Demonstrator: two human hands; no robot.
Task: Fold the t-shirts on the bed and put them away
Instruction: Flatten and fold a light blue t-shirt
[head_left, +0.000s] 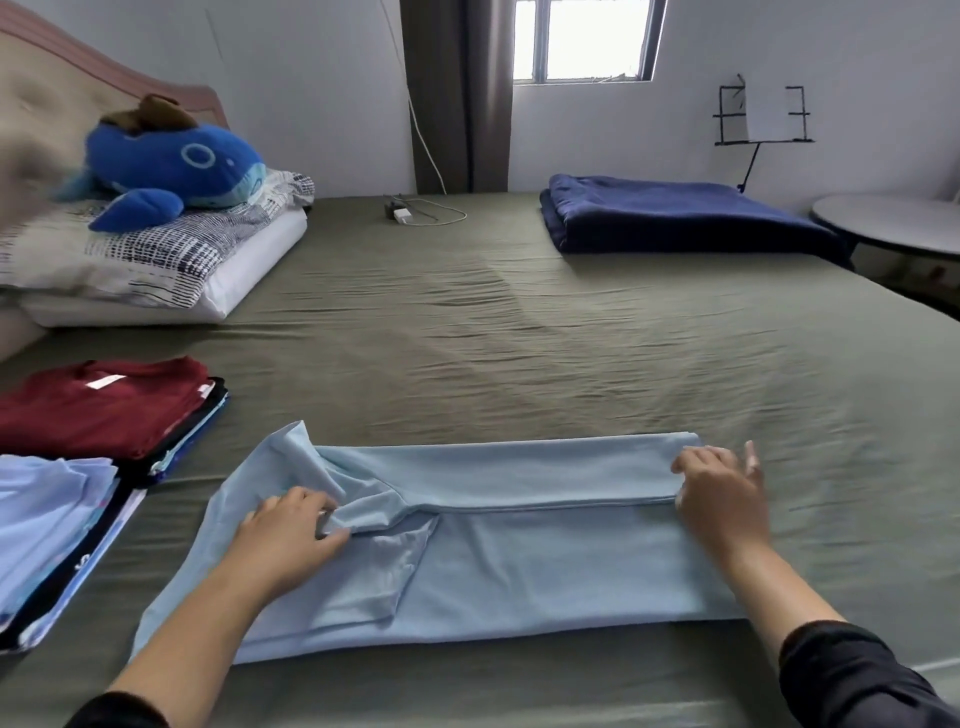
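You're leaning over a bed (519, 332) dressed in a rumpled olive-green sheet, with grey walls, a dark curtain (457, 93) and a bright window (582, 39) beyond its far edge. At the bed's far left corner, a blue plush whale (171, 166) is lying on a patterned pillow (156, 249); at the bed's far right corner a folded navy blanket (675, 218) is sitting, and a white charger with its cable (410, 213) is resting on the bed's far edge. Along the bed's left side, a stack topped by a maroon t-shirt (98, 405) is sitting just behind a second pile of pale-blue folded shirts (47, 519). The light-blue t-shirt (519, 551) is lying flat across the bed's near edge, its far half folded lengthwise over the middle, sleeve bunching at the left. Your left hand (291, 535) is pinching that crumpled sleeve fold, fingers curling round the cloth. Your right hand (722, 488) is gripping the folded hem at the shirt's right end, though it's motion-blurred.
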